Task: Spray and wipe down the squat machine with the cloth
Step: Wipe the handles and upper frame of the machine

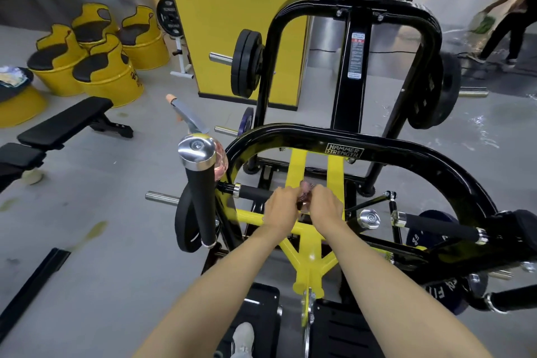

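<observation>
The black and yellow squat machine (343,151) fills the middle of the view, its curved black bar in front of me. My left hand (280,209) and my right hand (325,206) meet over the yellow frame, fingers curled round a small pinkish translucent object (305,193), most of it hidden by the hands. A grey cloth (190,120) hangs just beyond the upright chrome-capped handle (197,151) at the left. Another pinkish translucent shape (222,161) shows behind that cap; I cannot tell what it is.
Weight plates (247,64) hang on the machine's left horn, more (436,93) on its right. A black bench (64,125) and yellow barrel seats (107,73) stand at the left. A yellow pillar (241,23) rises behind. A person (511,9) mops the wet floor far right.
</observation>
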Available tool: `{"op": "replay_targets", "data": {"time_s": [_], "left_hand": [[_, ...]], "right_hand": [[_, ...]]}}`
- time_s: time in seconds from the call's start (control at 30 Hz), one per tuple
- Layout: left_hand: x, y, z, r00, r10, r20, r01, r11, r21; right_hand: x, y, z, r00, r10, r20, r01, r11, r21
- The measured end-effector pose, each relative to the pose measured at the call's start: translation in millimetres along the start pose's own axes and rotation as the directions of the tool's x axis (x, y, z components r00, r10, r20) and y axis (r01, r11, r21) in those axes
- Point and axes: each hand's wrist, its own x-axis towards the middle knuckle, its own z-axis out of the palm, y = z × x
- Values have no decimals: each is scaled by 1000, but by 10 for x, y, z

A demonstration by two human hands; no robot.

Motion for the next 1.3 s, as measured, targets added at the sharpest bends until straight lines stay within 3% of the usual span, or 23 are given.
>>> {"op": "replay_targets", "data": {"time_s": [0.07, 0.17, 0.23, 0.37, 0.5, 0.6, 0.7, 0.77, 0.9, 1.13, 1.23, 1.3], "left_hand": [[-36, -152, -51, 995, 86, 49, -94, 976, 196], [-62, -411, -210, 985, 173, -3, -151, 866, 477], [-92, -568, -277, 991, 135, 10, -117, 821, 558], [-108, -788, -241, 982, 58, -180, 53, 831, 554], [-208, -812, -98, 942, -167, -290, 276, 880, 387], [-261, -866, 59, 838, -377, -394, 460, 877, 141], [-237, -791, 186, 748, -544, -380, 471, 839, -274], [-200, -576, 253, 740, -597, -309, 435, 776, -458], [-205, -105, 351, 743, -630, -226, 422, 703, -572], [-288, 159, 624, 890, -430, -153, 248, 736, -630], [-347, 209, 570, 933, -352, -75, 173, 622, -764], [-368, 87, 584, 938, -338, 70, 251, 528, -811]], "right_hand": [[-20, 18, 7, 1000, -12, -10, 12, 999, -37], [-15, 18, 4, 1000, -29, 11, 29, 998, -60], [-16, 21, 0, 999, -36, 25, 37, 998, -50], [-37, 27, 10, 999, -45, 14, 46, 998, -46], [-19, 39, 33, 999, -48, 15, 49, 997, -63], [16, 52, 44, 999, -43, 13, 45, 995, -91], [38, 52, 66, 999, -47, 13, 48, 993, -111], [53, 51, 77, 998, -53, 16, 54, 993, -107], [67, 50, 74, 999, -50, 18, 52, 993, -104], [1, 83, 152, 997, -68, -37, 65, 995, -78], [-6, 68, 127, 998, -48, -39, 45, 996, -75], [-8, 69, 134, 998, -42, -46, 38, 996, -84]]}}
